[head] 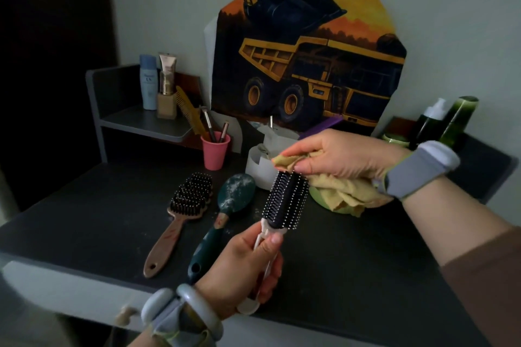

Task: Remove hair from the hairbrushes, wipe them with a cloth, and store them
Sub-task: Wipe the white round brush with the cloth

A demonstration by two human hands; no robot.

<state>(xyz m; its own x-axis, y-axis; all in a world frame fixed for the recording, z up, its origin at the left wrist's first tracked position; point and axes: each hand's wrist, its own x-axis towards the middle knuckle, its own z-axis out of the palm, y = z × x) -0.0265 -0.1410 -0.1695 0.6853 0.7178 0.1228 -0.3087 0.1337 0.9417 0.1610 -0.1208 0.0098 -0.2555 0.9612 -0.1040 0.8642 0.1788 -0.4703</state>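
Wiping was the step in hand. Left hand (242, 267) was closed around the white handle of the round brush (284, 201), head held up over the dark table (352, 262). Right hand (335, 156) pinched the yellow cloth (346, 191) against the brush's far tip. To do it well: likely roll the handle while drawing cloth down between bristle rows. Wooden paddle brush (180, 214) and dusty green brush (222, 214) lay side by side on the table left of it, apparently unwiped.
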